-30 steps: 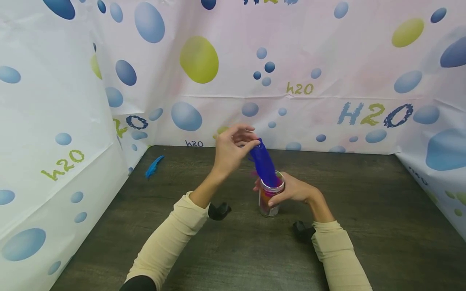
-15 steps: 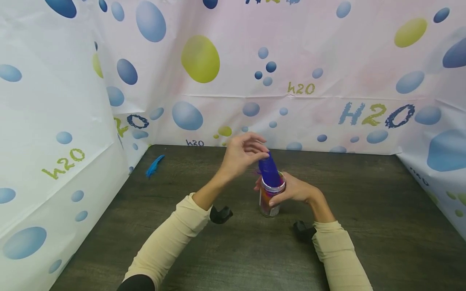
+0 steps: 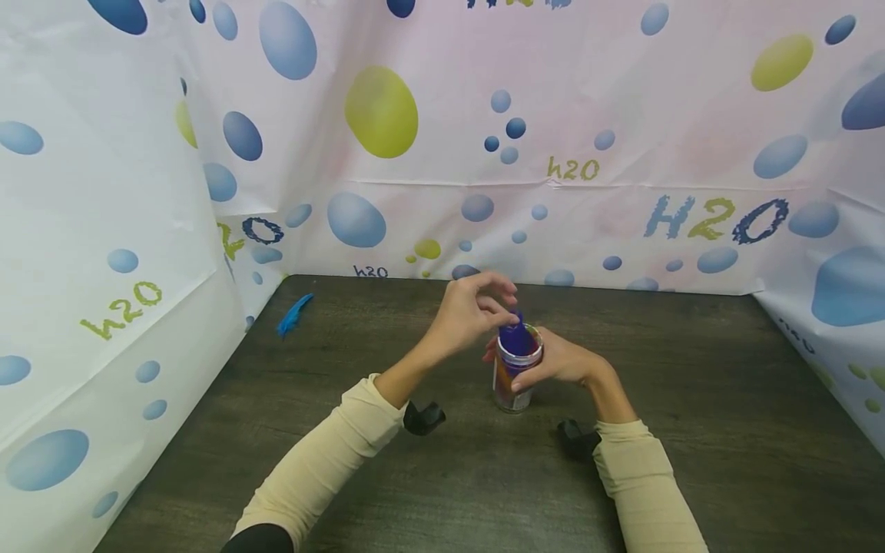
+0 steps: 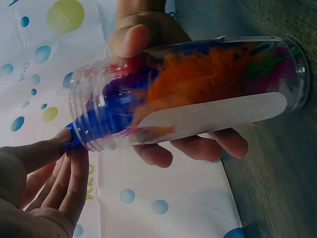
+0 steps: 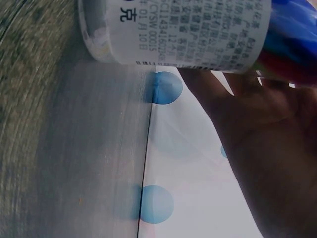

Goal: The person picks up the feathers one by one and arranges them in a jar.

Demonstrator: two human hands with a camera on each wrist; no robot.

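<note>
A clear jar (image 3: 510, 384) with a threaded neck stands upright on the table, filled with colourful feathers; orange feathers (image 4: 198, 74) show through its wall in the left wrist view. My right hand (image 3: 563, 358) grips the jar from the right, thumb in front and fingers behind. Above the mouth, my left hand (image 3: 473, 311) pinches the tip of a dark blue feather (image 3: 515, 338), most of which is inside the jar. In the right wrist view, a white printed label (image 5: 193, 29) covers part of the jar's side.
A light blue feather (image 3: 294, 315) lies by itself at the table's far left. Behind and to the left, a white sheet (image 3: 442, 153) with coloured dots hangs down to the edge of the dark wooden table (image 3: 691, 399).
My left hand has moved down and to the right, and the blue feather has sunk deeper into the jar. The right hand keeps its grip in the same place.
</note>
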